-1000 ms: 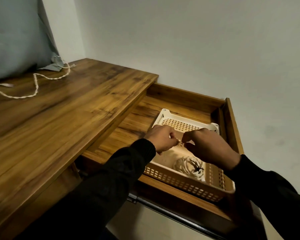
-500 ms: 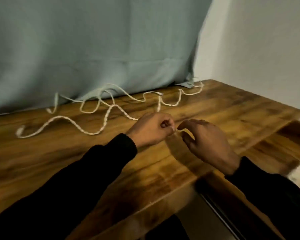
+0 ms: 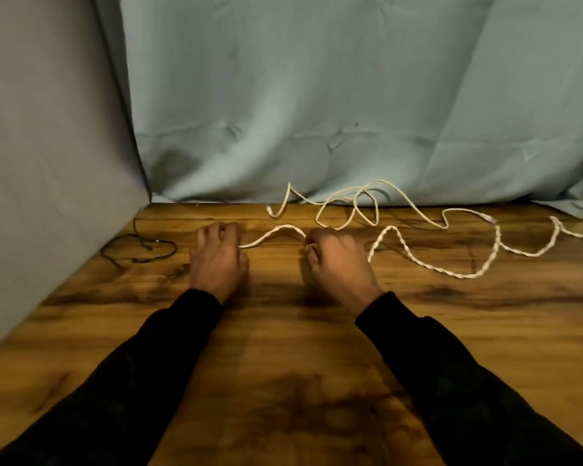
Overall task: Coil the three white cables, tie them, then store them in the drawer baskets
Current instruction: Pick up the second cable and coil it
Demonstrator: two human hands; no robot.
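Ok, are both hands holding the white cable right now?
Yes, the left hand and right hand each pinch the white cable, which arches between them.

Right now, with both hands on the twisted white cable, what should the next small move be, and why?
Probably bring the right hand toward the left hand to lay a first loop. Both pinch the twisted white cable near one end, with a short span between them, while the rest of it trails uncoiled across the wooden table to the right.
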